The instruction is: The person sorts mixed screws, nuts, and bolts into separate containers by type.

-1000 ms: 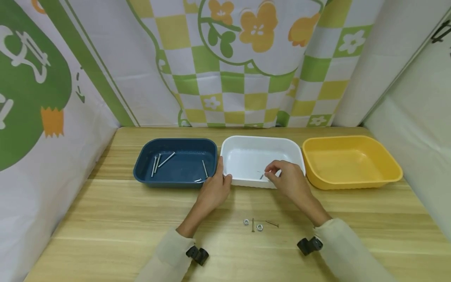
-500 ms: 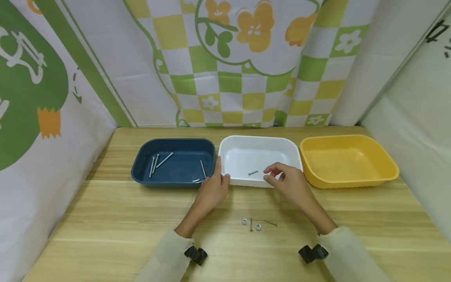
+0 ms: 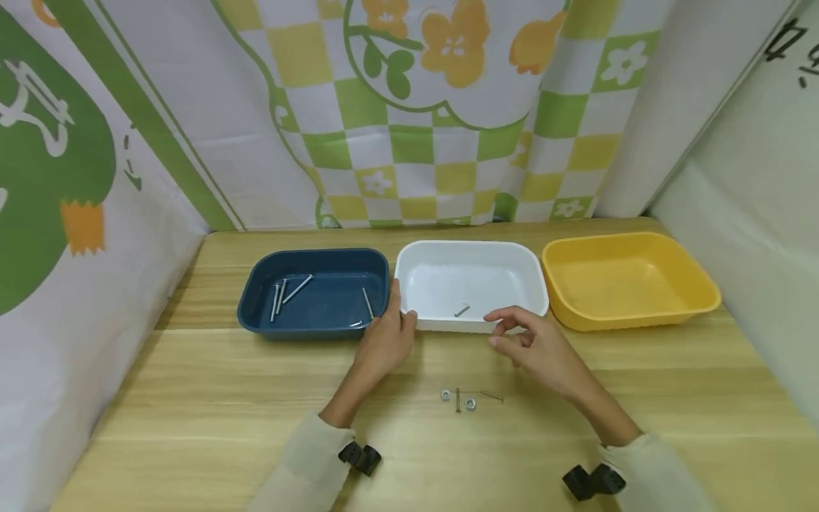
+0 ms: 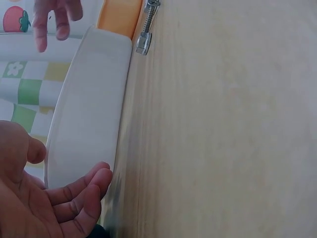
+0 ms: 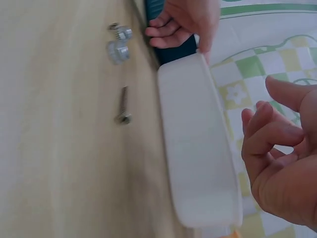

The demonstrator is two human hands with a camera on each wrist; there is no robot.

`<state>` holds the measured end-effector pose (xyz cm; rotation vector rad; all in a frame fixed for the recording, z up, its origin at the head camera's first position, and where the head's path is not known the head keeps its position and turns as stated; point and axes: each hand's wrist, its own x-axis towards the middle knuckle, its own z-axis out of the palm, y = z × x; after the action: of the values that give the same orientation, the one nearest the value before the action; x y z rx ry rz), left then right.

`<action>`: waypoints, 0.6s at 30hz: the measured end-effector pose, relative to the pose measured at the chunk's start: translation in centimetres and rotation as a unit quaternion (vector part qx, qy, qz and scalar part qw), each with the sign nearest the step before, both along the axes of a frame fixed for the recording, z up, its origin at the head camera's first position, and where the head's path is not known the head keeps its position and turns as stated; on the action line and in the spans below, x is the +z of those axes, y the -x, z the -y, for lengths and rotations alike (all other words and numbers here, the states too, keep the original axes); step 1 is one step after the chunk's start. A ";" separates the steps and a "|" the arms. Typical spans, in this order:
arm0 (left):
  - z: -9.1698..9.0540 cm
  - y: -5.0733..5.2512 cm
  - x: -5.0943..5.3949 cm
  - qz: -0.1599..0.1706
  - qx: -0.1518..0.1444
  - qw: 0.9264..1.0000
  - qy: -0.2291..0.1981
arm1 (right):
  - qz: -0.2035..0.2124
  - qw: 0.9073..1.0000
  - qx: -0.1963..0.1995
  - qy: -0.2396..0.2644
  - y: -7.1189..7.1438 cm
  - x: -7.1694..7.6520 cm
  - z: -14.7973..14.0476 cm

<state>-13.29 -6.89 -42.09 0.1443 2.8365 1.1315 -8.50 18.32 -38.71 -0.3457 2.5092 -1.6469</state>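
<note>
My left hand (image 3: 385,343) rests at the front left corner of the white tray (image 3: 470,326), its fingers fairly straight and touching the rim. Inside that tray lies one small screw (image 3: 462,311). Over the tray's front right edge hovers my right hand (image 3: 540,348), fingers loosely bent and apart; the right wrist view shows nothing between the thumb and fingers of this hand (image 5: 282,153). On the table in front are two hex nuts (image 3: 470,404) and two screws (image 3: 458,400).
To the left stands a dark blue tray (image 3: 307,334) with several long bolts (image 3: 297,289) and a short one partly by my left hand. A yellow tray (image 3: 633,320) stands at the right, close beside the white one. Printed cloth (image 3: 412,181) hangs behind the table.
My right hand has let go of the screw, which now lies in the white tray, and has drawn back toward the front right. The left hand stays at the corner.
</note>
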 end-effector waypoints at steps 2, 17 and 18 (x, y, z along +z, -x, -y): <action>-0.1 0.1 -0.1 0.005 0.000 1.000 -0.005 | 0.011 1.000 0.001 0.001 -0.5 -0.4 -0.4; -0.1 0.2 -0.3 0.016 -0.003 1.000 0.003 | 0.022 0.981 -0.033 -0.188 -3.1 -3.4 -1.3; 0.0 0.2 -0.2 0.016 -0.003 1.000 0.004 | 0.025 0.980 -0.035 -0.193 -3.2 -3.5 -1.2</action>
<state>-13.49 -6.86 -42.33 0.1312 2.8098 1.1122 -5.31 19.50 -42.25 -0.1710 2.7486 -1.1287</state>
